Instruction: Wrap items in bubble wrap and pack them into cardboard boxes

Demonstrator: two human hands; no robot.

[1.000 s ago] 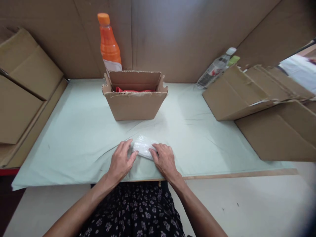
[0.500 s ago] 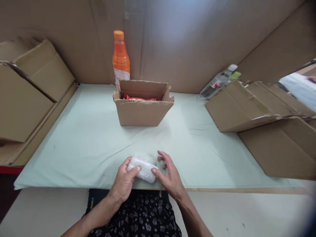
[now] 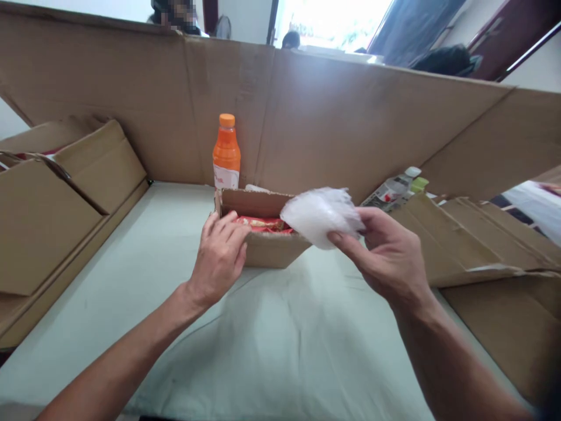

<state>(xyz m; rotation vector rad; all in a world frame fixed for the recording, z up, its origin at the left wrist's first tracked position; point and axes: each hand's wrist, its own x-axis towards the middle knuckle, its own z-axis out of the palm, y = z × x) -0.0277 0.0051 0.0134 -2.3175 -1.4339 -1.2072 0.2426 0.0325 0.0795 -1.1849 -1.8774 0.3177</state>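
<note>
My right hand [image 3: 385,251] pinches a whitish bubble-wrap bundle [image 3: 322,216] between thumb and fingers. The bundle hangs above the right front corner of a small open cardboard box [image 3: 274,254]; what it wraps, if anything, cannot be made out. My left hand [image 3: 221,251] grips the front-left rim of that box, fingers over the edge and thumb against the outside. Red shiny packets [image 3: 267,224] lie inside the box, partly hidden by its front wall and the bundle.
An orange drink bottle [image 3: 227,153] stands behind the box. A clear bottle [image 3: 392,190] leans at the back right. Cardboard boxes flank both sides, left [image 3: 48,222] and right [image 3: 456,234]. A cardboard wall [image 3: 333,117] closes off the back; a person [image 3: 177,14] is beyond it.
The bubble-wrap bundle went from both hands near the table's front edge to my right hand alone over the box. My left hand let go of it and took the box rim. The view tilted up.
</note>
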